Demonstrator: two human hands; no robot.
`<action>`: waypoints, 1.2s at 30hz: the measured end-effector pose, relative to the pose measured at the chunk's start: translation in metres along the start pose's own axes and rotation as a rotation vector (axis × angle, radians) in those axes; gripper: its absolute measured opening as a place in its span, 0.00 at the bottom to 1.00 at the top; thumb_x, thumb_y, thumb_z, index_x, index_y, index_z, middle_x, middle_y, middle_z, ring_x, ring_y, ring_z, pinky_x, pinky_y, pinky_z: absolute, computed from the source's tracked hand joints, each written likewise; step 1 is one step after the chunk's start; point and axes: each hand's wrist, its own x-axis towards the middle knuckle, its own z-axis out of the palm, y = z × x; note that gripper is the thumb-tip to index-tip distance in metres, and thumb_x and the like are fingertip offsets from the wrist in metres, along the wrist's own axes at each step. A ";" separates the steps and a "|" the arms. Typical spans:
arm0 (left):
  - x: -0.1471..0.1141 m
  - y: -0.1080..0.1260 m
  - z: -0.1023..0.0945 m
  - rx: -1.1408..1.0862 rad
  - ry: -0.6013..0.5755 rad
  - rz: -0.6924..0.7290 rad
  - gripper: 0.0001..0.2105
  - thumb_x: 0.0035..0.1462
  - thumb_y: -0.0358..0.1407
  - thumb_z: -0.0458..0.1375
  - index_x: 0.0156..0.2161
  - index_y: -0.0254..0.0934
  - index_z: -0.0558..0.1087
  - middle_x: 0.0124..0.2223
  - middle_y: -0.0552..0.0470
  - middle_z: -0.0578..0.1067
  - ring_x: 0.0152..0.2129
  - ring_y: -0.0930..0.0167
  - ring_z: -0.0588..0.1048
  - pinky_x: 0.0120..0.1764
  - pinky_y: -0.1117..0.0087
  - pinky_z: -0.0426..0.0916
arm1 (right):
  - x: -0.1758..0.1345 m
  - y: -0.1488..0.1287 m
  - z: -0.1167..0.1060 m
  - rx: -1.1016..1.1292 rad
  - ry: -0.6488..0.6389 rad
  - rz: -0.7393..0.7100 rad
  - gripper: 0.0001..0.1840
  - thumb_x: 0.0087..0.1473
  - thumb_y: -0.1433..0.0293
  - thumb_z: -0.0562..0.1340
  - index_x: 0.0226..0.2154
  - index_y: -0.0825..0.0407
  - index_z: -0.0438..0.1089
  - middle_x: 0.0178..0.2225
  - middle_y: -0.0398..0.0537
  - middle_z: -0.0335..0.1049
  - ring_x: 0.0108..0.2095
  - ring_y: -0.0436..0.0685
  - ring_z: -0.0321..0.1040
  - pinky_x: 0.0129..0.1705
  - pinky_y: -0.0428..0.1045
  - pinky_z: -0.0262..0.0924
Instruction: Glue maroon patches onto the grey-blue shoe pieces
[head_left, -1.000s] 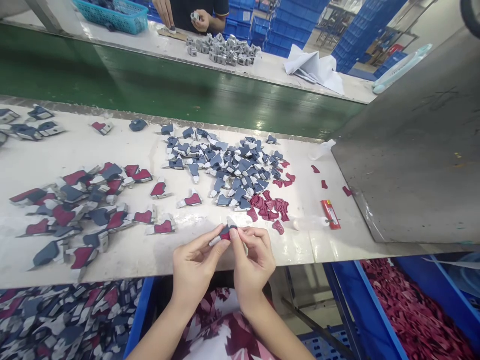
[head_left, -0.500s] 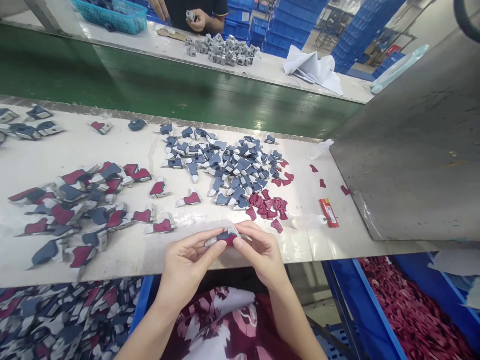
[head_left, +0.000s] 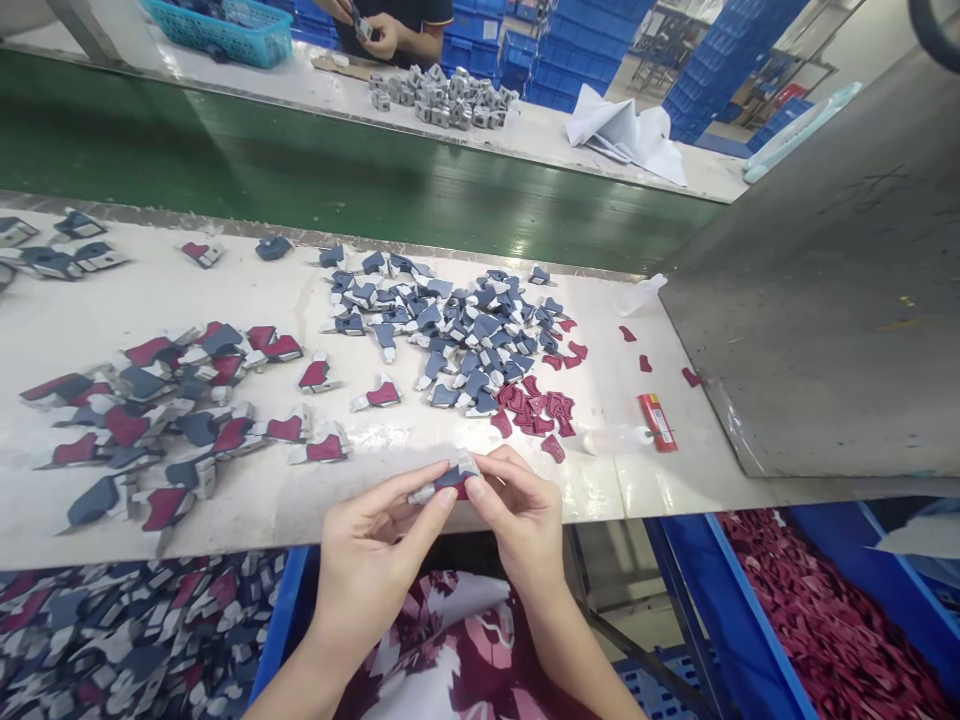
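Note:
Between my two hands, just above the table's front edge, is a small plastic part [head_left: 457, 478] with grey-white, dark blue and maroon faces. My left hand [head_left: 382, 535] pinches its left end with thumb and fingertips. The right end is gripped by my right hand [head_left: 521, 510], thumb pressed near the maroon piece. Fingers hide much of the part. Beyond my hands lies a heap of blue-and-white parts [head_left: 480, 330]. Loose maroon pieces [head_left: 536, 410] are scattered at its right. A group of parts with maroon inserts [head_left: 127, 425] lies on the left.
A red lighter [head_left: 658, 423] lies on the white table [head_left: 262, 500] at right. A metal panel [head_left: 840, 300] stands beyond it. Blue bins below hold finished-looking parts [head_left: 135, 640] and maroon pieces [head_left: 832, 620]. Across the green divider [head_left: 337, 170], a co-worker's hand [head_left: 382, 35] holds a grey part.
My hands stay on the same part, with the thumbs shifted only slightly. Across the divider, the co-worker's two hands have come together at a grey part.

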 end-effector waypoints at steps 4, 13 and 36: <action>-0.004 0.003 0.002 -0.007 -0.006 0.001 0.10 0.49 0.33 0.68 0.39 0.40 0.83 0.35 0.52 0.84 0.29 0.64 0.84 0.34 0.75 0.80 | 0.000 -0.001 0.004 -0.003 0.036 0.008 0.08 0.53 0.66 0.67 0.37 0.46 0.80 0.30 0.44 0.69 0.32 0.52 0.67 0.34 0.48 0.66; -0.004 -0.004 0.003 -0.003 0.016 0.026 0.10 0.50 0.32 0.68 0.40 0.42 0.83 0.37 0.55 0.84 0.32 0.68 0.84 0.36 0.80 0.78 | 0.000 0.007 0.010 0.064 0.063 0.099 0.08 0.52 0.65 0.68 0.36 0.47 0.81 0.29 0.43 0.68 0.32 0.52 0.66 0.34 0.48 0.64; 0.004 0.016 -0.011 -0.153 -0.135 -0.275 0.13 0.47 0.40 0.70 0.38 0.38 0.83 0.33 0.50 0.84 0.29 0.62 0.83 0.35 0.68 0.81 | 0.021 -0.013 -0.034 -0.794 -0.114 -0.904 0.15 0.54 0.68 0.69 0.46 0.44 0.72 0.37 0.46 0.75 0.43 0.60 0.67 0.49 0.58 0.66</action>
